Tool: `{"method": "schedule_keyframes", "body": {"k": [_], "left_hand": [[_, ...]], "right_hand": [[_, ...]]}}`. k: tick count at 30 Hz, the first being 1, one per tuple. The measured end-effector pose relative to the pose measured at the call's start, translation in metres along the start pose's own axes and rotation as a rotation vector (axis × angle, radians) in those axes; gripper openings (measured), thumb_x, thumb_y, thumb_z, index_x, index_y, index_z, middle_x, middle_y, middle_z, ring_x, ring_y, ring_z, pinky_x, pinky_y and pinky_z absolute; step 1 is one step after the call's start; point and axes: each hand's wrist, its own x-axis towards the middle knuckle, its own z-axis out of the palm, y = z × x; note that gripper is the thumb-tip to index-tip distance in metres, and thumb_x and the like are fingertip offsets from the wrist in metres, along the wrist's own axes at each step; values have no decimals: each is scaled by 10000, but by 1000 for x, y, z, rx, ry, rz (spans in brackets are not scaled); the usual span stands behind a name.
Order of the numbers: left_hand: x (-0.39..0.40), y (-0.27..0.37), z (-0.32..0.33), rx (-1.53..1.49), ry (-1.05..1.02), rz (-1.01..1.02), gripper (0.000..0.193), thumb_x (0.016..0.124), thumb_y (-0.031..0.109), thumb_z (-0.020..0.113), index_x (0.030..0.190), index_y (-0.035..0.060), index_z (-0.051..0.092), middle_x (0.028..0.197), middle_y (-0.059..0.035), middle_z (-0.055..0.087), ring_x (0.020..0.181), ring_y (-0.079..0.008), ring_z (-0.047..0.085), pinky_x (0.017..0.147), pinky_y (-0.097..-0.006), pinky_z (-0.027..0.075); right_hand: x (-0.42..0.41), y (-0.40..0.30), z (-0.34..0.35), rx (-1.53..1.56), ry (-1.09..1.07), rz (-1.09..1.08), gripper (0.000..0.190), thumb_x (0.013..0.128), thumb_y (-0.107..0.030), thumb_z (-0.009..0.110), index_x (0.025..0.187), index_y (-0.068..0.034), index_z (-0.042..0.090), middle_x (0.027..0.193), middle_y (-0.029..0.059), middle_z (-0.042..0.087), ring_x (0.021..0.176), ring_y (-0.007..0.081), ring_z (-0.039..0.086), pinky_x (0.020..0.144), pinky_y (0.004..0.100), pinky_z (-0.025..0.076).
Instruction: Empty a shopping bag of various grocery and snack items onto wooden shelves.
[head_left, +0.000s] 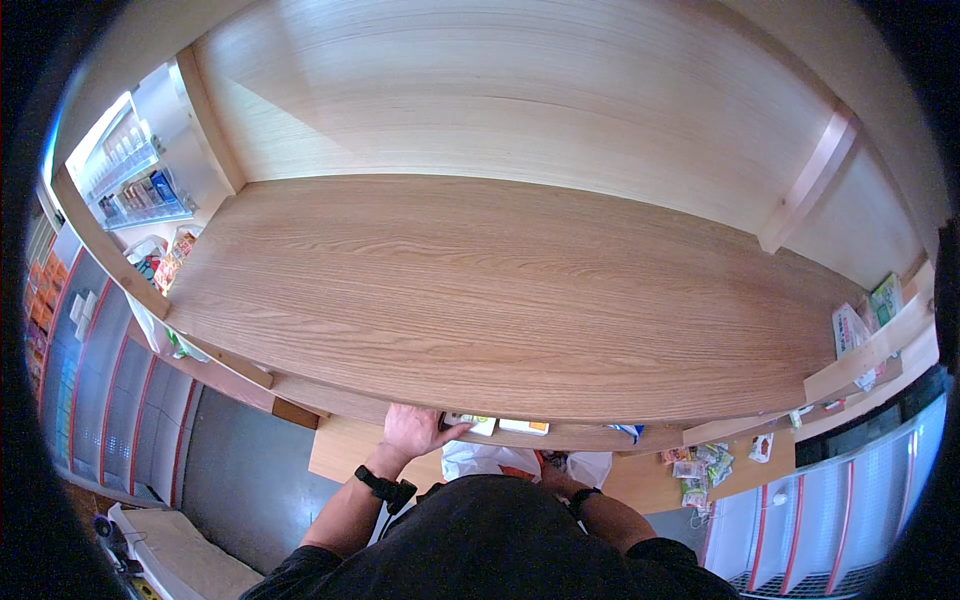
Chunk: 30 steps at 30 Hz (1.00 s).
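Observation:
My left hand (414, 430) reaches onto the front of the lower wooden shelf, its fingertips hidden under the upper wood-grain shelf board (495, 292). The thumb lies beside a small white and green package (477, 424); whether it grips anything cannot be told. A second white package with an orange patch (525, 427) lies just right of it. Below the shelf edge hangs or stands a white plastic bag (487, 457). My right hand (551, 476) is low beside this bag, largely hidden by my dark shirt. Another white bag (590, 466) is to its right.
Small packets (697, 469) lie on the table (637, 484) at lower right. A blue and white package (630, 431) is on the lower shelf. Wooden posts (810, 180) and rails frame the unit. Store racks (810, 525) stand on both sides; a cardboard box (180, 551) is at lower left.

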Motion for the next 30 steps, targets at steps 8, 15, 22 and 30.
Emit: {"method": "schedule_keyframes", "body": {"k": [8, 15, 22, 30], "left_hand": [[-3, 2, -4, -22, 8, -12, 738, 930, 703, 698, 1274, 53, 747, 1226, -209, 755, 1135, -413, 723, 942, -513, 588], [0, 1, -4, -29, 0, 4, 732, 935, 701, 693, 1285, 60, 746, 1249, -214, 744, 1155, -416, 714, 955, -530, 581], [-5, -2, 1, -20, -20, -39, 708, 923, 701, 707, 1258, 80, 763, 1201, -188, 760, 1119, -405, 723, 932, -518, 588], [3, 0, 0, -10, 30, 31, 674, 923, 694, 708, 1241, 104, 773, 1201, -165, 760, 1116, -395, 720, 923, -508, 586]], "right_hand": [[-7, -19, 2, 49, 97, -64, 1198, 769, -433, 950, 1698, -81, 279, 1693, 191, 419, 1556, 349, 399, 1294, 463, 297], [-2, -9, 1, 5, 53, -3, 1065, 881, -502, 853, 1687, -81, 296, 1686, 194, 429, 1551, 347, 409, 1286, 464, 314], [-6, -48, -5, 77, 11, -3, 967, 938, -492, 811, 1669, -77, 332, 1648, 191, 487, 1509, 334, 474, 1260, 467, 364], [15, 55, 2, -142, -44, -42, 993, 876, -459, 843, 1656, -73, 365, 1615, 208, 533, 1497, 358, 497, 1264, 472, 370]]}}
